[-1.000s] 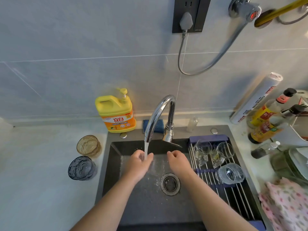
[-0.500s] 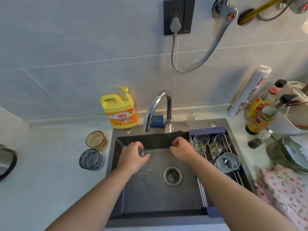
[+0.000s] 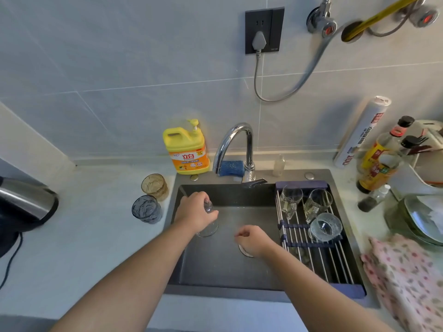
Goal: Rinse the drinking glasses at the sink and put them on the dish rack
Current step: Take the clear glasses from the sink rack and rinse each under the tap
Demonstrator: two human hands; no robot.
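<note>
My left hand (image 3: 195, 213) grips a clear drinking glass (image 3: 209, 227) over the left part of the dark sink (image 3: 227, 271); the glass points mouth-down and toward me. My right hand (image 3: 253, 238) hovers above the drain with loosely curled fingers and holds nothing. The chrome tap (image 3: 236, 144) is dry, no water runs. A roll-up dish rack (image 3: 314, 240) spans the sink's right side and carries three clear glasses (image 3: 288, 201) (image 3: 317, 204) (image 3: 325, 226). On the counter to the left stand an amber glass (image 3: 154, 186) and a blue-grey glass (image 3: 146, 209).
A yellow detergent bottle (image 3: 185, 148) and blue sponge (image 3: 231, 167) sit behind the sink. A kettle (image 3: 22, 207) is at the far left. Sauce bottles (image 3: 381, 159), a foil roll (image 3: 362, 133), plates (image 3: 422, 216) and a floral cloth (image 3: 407, 279) crowd the right counter.
The water has stopped. My right hand came off the tap lever and dropped back over the drain. My left hand tipped the clear glass mouth-down.
</note>
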